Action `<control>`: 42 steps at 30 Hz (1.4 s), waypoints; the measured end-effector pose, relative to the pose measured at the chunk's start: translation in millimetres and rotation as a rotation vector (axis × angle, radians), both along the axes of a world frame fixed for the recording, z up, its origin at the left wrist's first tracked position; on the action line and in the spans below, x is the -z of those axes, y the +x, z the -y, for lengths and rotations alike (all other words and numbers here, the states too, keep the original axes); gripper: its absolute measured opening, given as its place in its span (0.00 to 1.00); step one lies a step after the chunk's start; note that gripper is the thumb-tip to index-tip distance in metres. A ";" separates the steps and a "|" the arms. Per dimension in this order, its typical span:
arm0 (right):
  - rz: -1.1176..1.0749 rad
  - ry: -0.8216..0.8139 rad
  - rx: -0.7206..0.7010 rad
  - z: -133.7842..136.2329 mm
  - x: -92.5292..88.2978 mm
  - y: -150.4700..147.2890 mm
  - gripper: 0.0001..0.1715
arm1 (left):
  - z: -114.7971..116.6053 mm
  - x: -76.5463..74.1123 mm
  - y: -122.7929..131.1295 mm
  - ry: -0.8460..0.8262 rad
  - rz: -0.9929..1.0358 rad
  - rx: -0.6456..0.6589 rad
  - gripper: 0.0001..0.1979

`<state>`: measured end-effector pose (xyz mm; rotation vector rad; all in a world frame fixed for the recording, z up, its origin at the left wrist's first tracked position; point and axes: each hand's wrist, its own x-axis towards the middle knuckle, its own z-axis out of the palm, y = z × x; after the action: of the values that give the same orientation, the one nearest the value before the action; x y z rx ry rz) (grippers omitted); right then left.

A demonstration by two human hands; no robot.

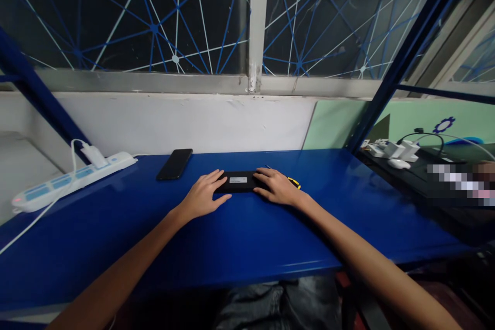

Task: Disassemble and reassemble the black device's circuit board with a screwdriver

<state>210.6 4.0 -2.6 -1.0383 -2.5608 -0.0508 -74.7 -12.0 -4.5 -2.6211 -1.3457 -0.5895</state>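
Observation:
A long, flat black case (238, 188) with a white label lies on the blue table (232, 237), straight in front of me. My left hand (204, 193) grips its left end, fingers over the top and thumb along the near side. The right end is held by my right hand (278, 186) in much the same way, so both ends are partly hidden. Just past my right hand lies a yellow and black tool (294, 182), mostly covered by the hand; a thin metal tip shows behind the fingers.
Back left on the table lies a black phone (175, 164). Farther left is a white power strip (73, 180) with a plugged-in charger and trailing cable. At right, white adapters (402, 150) and cables sit on a dark surface. Blue frame posts (381, 75) rise at both sides.

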 end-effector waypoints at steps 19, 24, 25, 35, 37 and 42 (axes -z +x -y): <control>-0.075 -0.045 0.008 4.6 0.4 -1.6 0.46 | 0.7 -13.8 -5.5 -0.085 0.088 0.031 0.27; -0.049 -0.025 0.020 4.4 0.5 -3.5 0.49 | 3.0 -10.1 0.9 -0.067 0.065 0.019 0.26; -0.055 -0.026 0.021 4.2 0.1 -4.2 0.49 | 2.8 -9.1 2.1 -0.060 0.066 0.014 0.26; -0.139 -0.130 0.057 4.5 -5.4 -9.2 0.45 | 5.0 -17.2 8.1 -0.134 0.049 -0.015 0.28; -0.142 -0.167 0.040 6.1 -7.2 -8.2 0.45 | 7.3 -22.0 7.3 -0.162 0.038 -0.008 0.29; -0.154 -0.252 0.007 9.2 -12.5 -6.5 0.46 | 8.5 -30.5 2.6 -0.236 0.034 0.044 0.27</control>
<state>204.1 -5.2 9.9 -1.0931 -2.4668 0.3456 -72.1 -20.5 26.1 -2.8441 -1.4523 -0.5118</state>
